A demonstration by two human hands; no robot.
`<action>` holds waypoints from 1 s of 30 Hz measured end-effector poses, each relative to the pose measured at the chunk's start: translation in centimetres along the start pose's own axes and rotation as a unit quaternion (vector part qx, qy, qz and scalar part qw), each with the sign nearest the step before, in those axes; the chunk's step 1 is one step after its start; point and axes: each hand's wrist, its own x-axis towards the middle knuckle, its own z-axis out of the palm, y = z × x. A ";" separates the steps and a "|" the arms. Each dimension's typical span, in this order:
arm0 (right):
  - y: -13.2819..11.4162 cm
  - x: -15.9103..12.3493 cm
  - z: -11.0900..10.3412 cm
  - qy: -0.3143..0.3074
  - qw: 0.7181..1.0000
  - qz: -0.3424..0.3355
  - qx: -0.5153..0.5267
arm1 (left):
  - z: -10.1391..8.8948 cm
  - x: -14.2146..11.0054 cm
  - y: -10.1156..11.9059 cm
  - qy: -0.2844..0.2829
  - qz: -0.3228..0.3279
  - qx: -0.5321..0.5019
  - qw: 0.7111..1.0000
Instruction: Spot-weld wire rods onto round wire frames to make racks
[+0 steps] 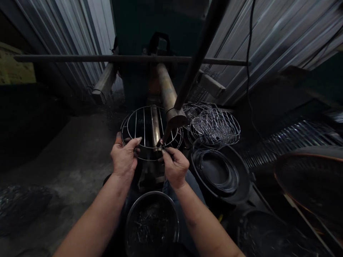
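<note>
Corrugated sheeting (268, 46) backs a brass pipe (166, 89). Left hand (123, 159) and right hand (175, 167), apart, grip a wire rack (144, 123) held over it; more racks (214, 128) lie handy beyond the right hand.

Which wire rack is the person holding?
The round wire rack between the left hand and right hand. The other wire racks lie heaped to the right, untouched.

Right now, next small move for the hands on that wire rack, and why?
Probably turn the wire rack slightly so a wire crossing lies under the dark tapered tip: the left hand and right hand both grip its rim, and the tip sits just above it, over the brass post.
</note>
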 end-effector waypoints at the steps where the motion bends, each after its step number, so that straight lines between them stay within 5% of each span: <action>1: -0.1 0.1 0.0 0.001 1.000 0.000 0.000 | 0.1 0.1 0.0 0.002 -0.004 0.000 1.000; 9: 0.1 0.6 0.7 -0.007 0.997 0.066 0.032 | 0.2 0.9 0.0 0.021 -0.023 -0.006 1.000; 14: -0.4 0.5 -0.6 -0.092 0.985 0.140 0.036 | 0.2 1.2 -0.1 0.034 -0.021 0.002 0.999; 30: 0.8 -0.5 -1.2 -0.089 0.991 0.086 0.055 | -0.1 1.9 0.2 -0.002 -0.019 0.033 0.999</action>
